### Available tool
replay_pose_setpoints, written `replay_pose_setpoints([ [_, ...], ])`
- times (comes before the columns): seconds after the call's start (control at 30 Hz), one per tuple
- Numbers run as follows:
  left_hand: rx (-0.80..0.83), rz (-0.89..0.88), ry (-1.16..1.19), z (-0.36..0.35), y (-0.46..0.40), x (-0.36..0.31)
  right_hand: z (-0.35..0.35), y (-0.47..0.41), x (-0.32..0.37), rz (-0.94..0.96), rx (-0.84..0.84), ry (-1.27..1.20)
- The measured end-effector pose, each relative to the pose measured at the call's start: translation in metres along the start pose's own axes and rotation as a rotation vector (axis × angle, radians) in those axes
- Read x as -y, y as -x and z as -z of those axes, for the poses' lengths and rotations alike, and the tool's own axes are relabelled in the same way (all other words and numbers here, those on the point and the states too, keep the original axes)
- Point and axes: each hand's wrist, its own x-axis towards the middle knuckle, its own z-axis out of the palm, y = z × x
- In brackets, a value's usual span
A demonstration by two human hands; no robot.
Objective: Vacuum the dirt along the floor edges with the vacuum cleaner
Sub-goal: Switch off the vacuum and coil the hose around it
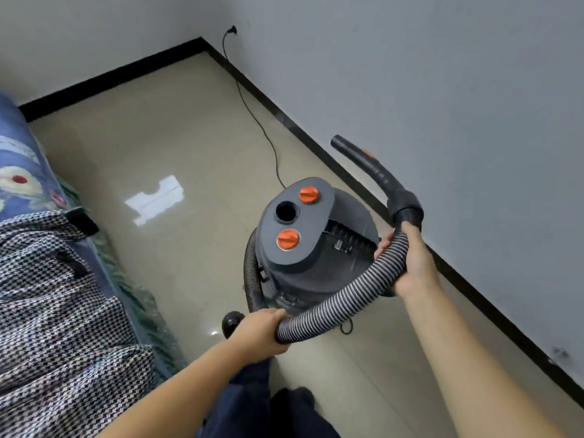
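Observation:
A dark grey canister vacuum cleaner (303,241) with two orange knobs and a round open port on top stands on the beige tiled floor (177,147). Its ribbed grey hose (341,298) loops round the front of the canister. My left hand (262,330) grips the hose low at the front. My right hand (410,260) grips the hose just below the curved black handle tube (376,172), whose open end points up toward the wall. The black baseboard (331,162) runs along the floor edge on the right.
A black power cord (252,115) runs from a wall plug (232,30) across the floor to the canister. A bed or sofa with a blue floral cover (22,172) and a houndstooth cloth (57,311) fills the left side. Grey walls meet at the far corner.

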Motion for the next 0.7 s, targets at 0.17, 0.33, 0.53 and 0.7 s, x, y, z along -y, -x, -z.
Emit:
replay_pose_setpoints([
  [0.17, 0.179, 0.096, -0.154, -0.067, -0.034, -0.051, 0.067, -0.009, 0.006, 0.136, -0.147, 0.202],
  [0.33, 0.307, 0.115, -0.288, -0.088, -0.062, -0.093, 0.108, -0.047, 0.019, 0.153, -0.302, 0.281],
  [0.53, 0.073, 0.017, -0.195, -0.105, -0.086, -0.130, 0.106, -0.114, 0.031, 0.113, -0.454, 0.337],
  [0.7, 0.103, 0.103, -0.060, -0.106, -0.125, -0.136, 0.081, -0.178, 0.023, 0.075, -0.498, 0.450],
])
